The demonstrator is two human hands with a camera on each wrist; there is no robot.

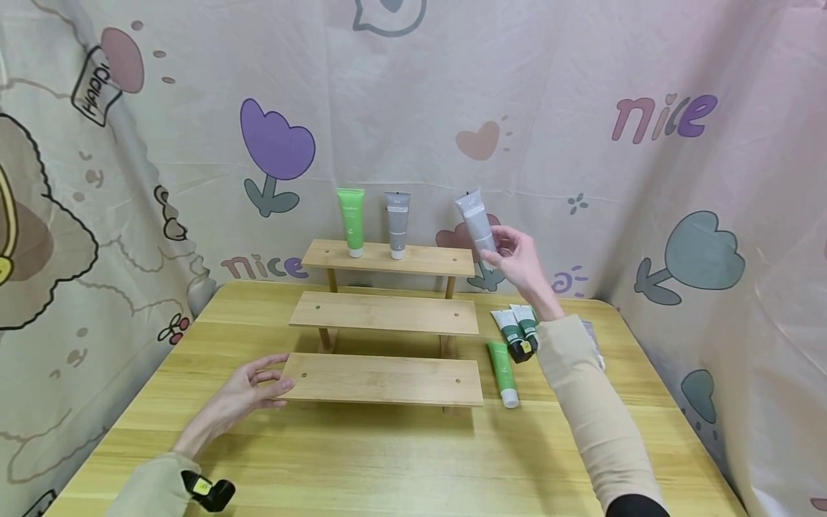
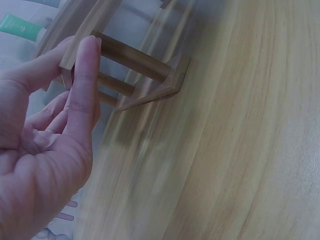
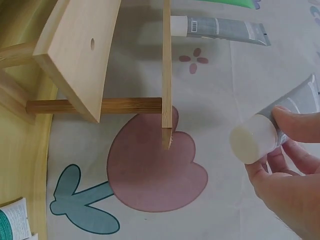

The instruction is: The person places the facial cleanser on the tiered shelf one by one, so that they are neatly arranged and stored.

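My right hand grips a grey squeeze tube near its white cap, tilted and held up beside the right end of the top shelf. In the right wrist view that tube's cap points toward the rack, apart from the shelf edge. On the top shelf a green tube and another grey tube stand upright on their caps. My left hand pinches the left end of the bottom shelf, thumb above and fingers below, as the left wrist view also shows.
The middle shelf holds nothing. Right of the rack, a green tube lies on the wooden table. Behind it lie two white and dark-green tubes, and a greyish item is partly hidden by my right sleeve. A printed curtain hangs behind.
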